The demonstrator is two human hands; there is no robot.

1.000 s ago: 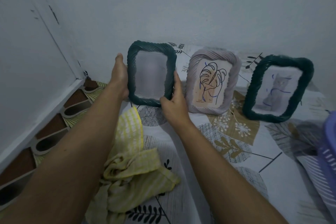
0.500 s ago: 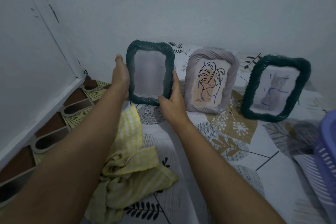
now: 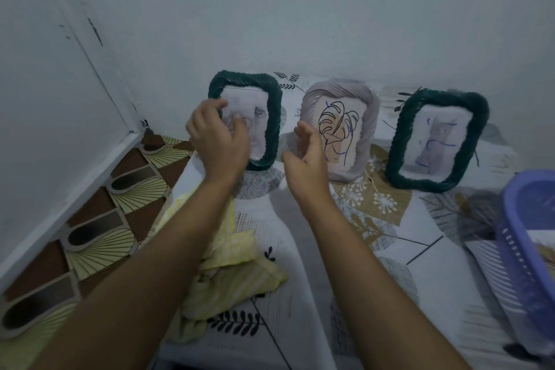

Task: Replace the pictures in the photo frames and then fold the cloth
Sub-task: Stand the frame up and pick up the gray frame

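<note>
Head view: three frames stand in a row at the back of the patterned sheet [image 3: 315, 264], propped vs the wall [image 3: 300, 9]. L→R: dark green frame [image 3: 274, 117], pale ribbed frame [image 3: 371, 117] w/ leaf line-drawing, second green frame [image 3: 468, 141] w/ a faint grey picture. Yellow cloth [image 3: 237, 273] lies crumpled on the sheet, near side, under the left forearm, unfolded. Purple basket [image 3: 516, 249] at right edge.

Left hand [image 3: 220, 141] is in front of the dark green frame's left half, fingers [image 3: 210, 108] loosely curled, holding nothing that I can see; whether they touch the glass/rim I can't tell. Right hand [image 3: 306, 156] hangs between the green and pale frames, fingers apart and half-open, empty, just beside the frame's right edge.

Risks (my read): frame looks to be only leaning/propped, so a knock from either hand on the way out could tip it fwd or slide its base. Right hand is also close to the pale frame; a sideways brush might topple that one into its neighbour. Forearm dragging the cloth could bunch it further.

Vs earlier frames: both hands were clamped on the green frame's sides, holding it up; now it stands on the sheet and both hands are off its sides. Its window read blank grey then; a faint picture shows now.
</note>
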